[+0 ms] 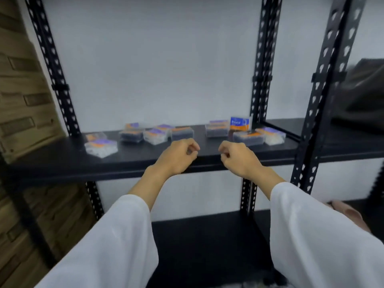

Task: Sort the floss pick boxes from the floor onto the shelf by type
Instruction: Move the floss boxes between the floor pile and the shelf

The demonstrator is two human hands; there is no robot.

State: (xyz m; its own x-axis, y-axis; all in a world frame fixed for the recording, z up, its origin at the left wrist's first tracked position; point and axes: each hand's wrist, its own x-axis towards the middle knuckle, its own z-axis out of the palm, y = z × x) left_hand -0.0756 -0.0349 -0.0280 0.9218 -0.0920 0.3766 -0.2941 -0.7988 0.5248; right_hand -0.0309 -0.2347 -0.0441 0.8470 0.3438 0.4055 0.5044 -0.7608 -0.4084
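Several clear floss pick boxes with orange and purple labels lie on the black shelf (62, 161). A left group runs from a white-pick box (101, 147) to a dark-pick box (182, 133). A right group holds a dark-pick box (248, 138), a white-pick box (271, 135) and an upright blue and orange box (239, 123). My left hand (180, 155) and my right hand (234, 155) hover side by side over the shelf's front edge, fingers loosely curled, holding nothing.
Black perforated uprights (262, 65) frame the rack, with a second upright (324, 84) to the right. A lower black shelf (207, 235) lies beneath. A wooden panelled wall (20, 100) stands at the left, and a dark bag (361, 94) sits on the neighbouring shelf.
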